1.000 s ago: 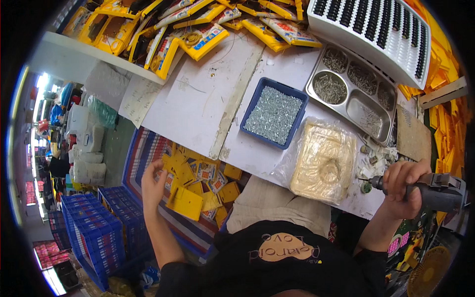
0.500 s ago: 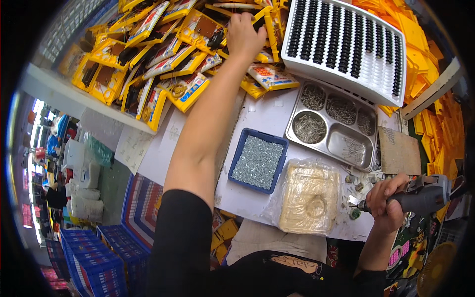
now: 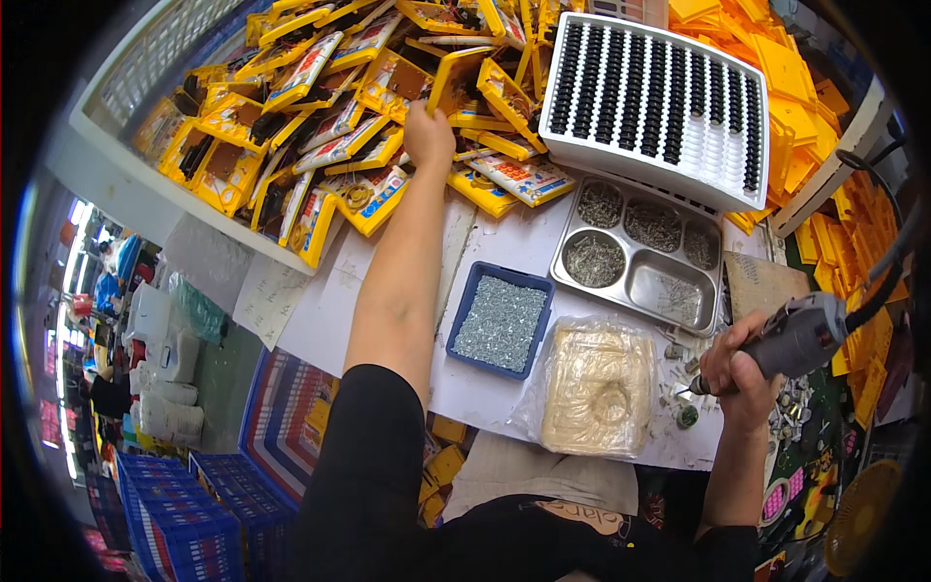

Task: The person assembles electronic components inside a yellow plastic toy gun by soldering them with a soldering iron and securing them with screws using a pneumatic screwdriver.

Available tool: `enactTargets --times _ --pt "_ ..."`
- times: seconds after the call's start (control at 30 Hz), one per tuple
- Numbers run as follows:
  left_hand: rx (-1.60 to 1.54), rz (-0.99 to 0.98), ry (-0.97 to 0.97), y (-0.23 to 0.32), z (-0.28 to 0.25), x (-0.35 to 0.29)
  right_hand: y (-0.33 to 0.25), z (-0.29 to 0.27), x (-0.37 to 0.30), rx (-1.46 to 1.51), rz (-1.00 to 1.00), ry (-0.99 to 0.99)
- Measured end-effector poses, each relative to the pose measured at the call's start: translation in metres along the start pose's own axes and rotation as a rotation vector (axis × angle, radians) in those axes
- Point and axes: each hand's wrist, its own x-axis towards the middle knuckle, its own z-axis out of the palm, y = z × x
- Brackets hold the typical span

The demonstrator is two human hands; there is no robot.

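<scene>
My left hand (image 3: 428,136) reaches out to the heap at the far side, its fingers closed on the lower edge of a yellow plastic case (image 3: 454,80). The case stands tilted up among other yellow cases (image 3: 393,85), some with wires and dark parts inside. At the right, my right hand (image 3: 739,371) is wrapped round a grey electric screwdriver (image 3: 797,337), its bit pointing left over the table. Just left of that bit lies a plastic-wrapped tan block (image 3: 599,388) with a round hollow in it.
A blue tray (image 3: 498,320) of small silvery screws sits mid-table. Behind it are a divided steel tray (image 3: 635,254) with screws and a white rack (image 3: 669,107) of black round parts. Yellow panels (image 3: 790,78) pile up at the right. Blue crates (image 3: 179,514) stand lower left.
My left hand has drawn slightly back and left, and a yellow case now stands raised in its fingers. The screwdriver in my right hand has shifted left and tilted.
</scene>
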Motion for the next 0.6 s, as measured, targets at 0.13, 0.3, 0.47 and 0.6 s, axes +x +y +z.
enactTargets --times 0.13,0.3,0.47,0.6 --pt "-0.278 -0.378 0.118 -0.041 -0.014 0.004 0.003 0.008 0.004 -0.014 0.009 -0.029" --pt "-1.161 -0.726 0.140 0.001 -0.067 -0.015 -0.007 0.012 0.000 -0.079 -0.015 -0.012" --pt "-1.539 -0.804 -0.208 0.034 -0.162 -0.112 -0.009 0.036 -0.007 -0.916 -0.911 0.443" --pt "-1.679 -0.978 -0.568 0.105 -0.215 -0.231 0.039 0.045 -0.036 -0.313 0.226 -0.276"
